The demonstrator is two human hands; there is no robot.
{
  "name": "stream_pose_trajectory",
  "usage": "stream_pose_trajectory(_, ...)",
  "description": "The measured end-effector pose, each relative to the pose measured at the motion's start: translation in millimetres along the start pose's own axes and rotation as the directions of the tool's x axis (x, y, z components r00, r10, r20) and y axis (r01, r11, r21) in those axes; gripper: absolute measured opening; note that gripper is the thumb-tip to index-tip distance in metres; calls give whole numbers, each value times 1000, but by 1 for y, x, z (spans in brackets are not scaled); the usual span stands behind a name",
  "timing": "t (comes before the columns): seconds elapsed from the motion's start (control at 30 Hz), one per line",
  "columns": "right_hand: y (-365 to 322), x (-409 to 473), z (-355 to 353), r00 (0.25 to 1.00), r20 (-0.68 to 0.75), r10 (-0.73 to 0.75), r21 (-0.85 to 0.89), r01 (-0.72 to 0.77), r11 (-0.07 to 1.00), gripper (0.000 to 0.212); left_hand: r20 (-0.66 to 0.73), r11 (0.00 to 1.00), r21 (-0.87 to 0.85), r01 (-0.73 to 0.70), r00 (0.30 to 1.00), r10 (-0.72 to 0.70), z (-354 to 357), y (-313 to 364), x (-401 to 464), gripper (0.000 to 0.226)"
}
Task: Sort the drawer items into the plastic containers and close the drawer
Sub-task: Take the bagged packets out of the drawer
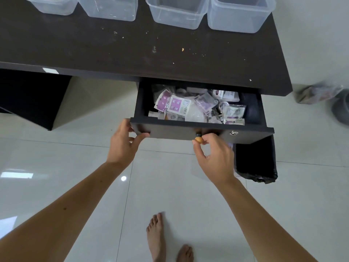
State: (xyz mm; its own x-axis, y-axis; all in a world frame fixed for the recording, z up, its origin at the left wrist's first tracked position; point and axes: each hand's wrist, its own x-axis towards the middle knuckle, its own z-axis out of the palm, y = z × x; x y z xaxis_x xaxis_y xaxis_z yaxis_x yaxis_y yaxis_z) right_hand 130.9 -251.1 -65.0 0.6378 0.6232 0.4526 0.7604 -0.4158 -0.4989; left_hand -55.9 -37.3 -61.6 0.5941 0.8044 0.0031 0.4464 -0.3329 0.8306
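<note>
Head view. The dark wooden drawer (202, 132) stands pulled out from under the dark brown desk (132, 53), its long axis running left to right and its open mouth facing up, its front panel toward the person. Inside lies a loose heap of small white and purple plastic sachets (196, 108), filling the left and middle portions; the right end shows bare floor. The left hand (123, 144) grips the near left corner of the drawer front, thumb under and fingers curled over the edge. The right hand (213, 154) pinches the small round amber knob (198, 139) at the middle of the front panel. Four clear plastic containers (177, 12) stand in a row along the far edge of the desk, well apart from the drawer; their contents, if any, cannot be made out.

Judgement: the opening step is in hand and sorting has not begun. The next move calls for releasing the knob, reaching into the heap and carrying sachets up to the containers.
</note>
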Motion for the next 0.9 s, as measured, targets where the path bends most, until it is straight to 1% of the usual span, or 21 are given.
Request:
stream_pose_trajectory(0.3,-15,-52,-24,999,38,30,-13,-30,999,17,37,995,96,-31,999,28,-9,-8,-55,37)
stream_pose_trajectory(0.4,-18,-63,-29,999,42,34,7,-34,999,16,38,993,116,-37,999,33,-10,-8,-65,39)
stream_pose_trajectory(0.6,-24,-81,-36,997,50,64,15,-65,998,16,23,984,177,-2,1000,-2,-11,-6,-85,40)
stream_pose_trajectory(0.8,-26,-97,-43,994,79,82,15,-83,996,25,27,980,200,9,1000,-15,-15,-5,-103,41)
stream_pose_trajectory(0.9,-28,-107,-45,993,73,92,24,-94,995,26,49,980,198,-12,999,2,-15,-7,-111,40)
